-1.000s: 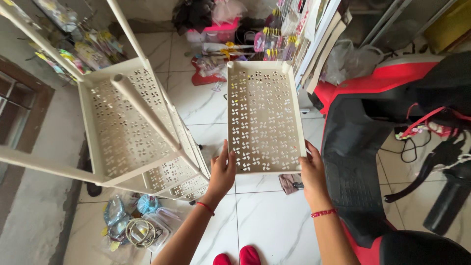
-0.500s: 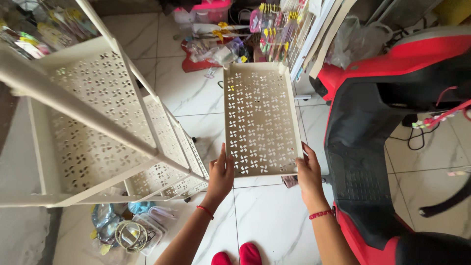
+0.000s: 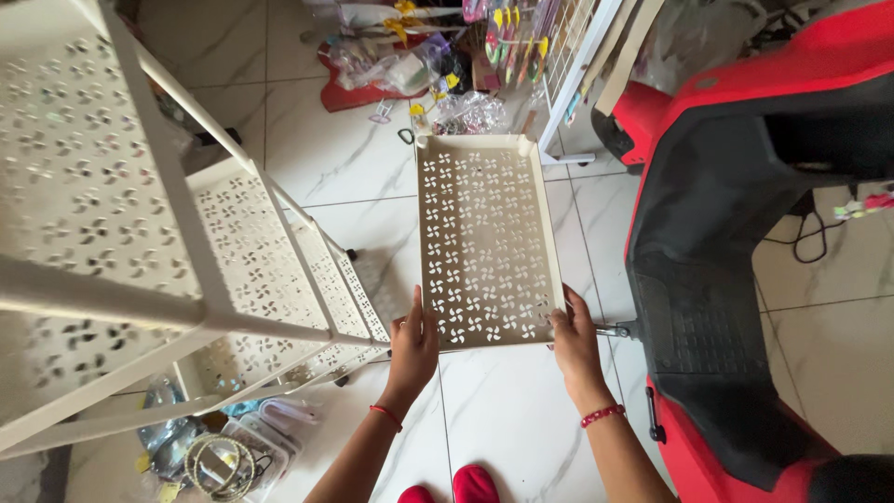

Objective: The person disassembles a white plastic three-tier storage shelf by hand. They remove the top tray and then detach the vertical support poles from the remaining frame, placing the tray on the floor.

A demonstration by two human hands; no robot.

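Note:
I hold a cream perforated plastic shelf tray (image 3: 484, 233) flat in front of me, over the tiled floor. My left hand (image 3: 411, 352) grips its near left corner and my right hand (image 3: 575, 343) grips its near right corner. Each wrist carries a thin red band. To the left stands a cream shelf rack (image 3: 177, 251) with matching perforated tiers and slim posts, close to the tray's left edge but apart from it.
A red and black scooter (image 3: 745, 261) fills the right side. A white wire display frame (image 3: 568, 65) and packets of small items lie at the back. Plastic boxes and a coiled cord (image 3: 219, 456) sit under the rack. My red shoes (image 3: 456, 486) show below.
The view has tipped down and closer to the rack, which now fills more of the left. The tray stays held in both hands, lower and nearer the floor.

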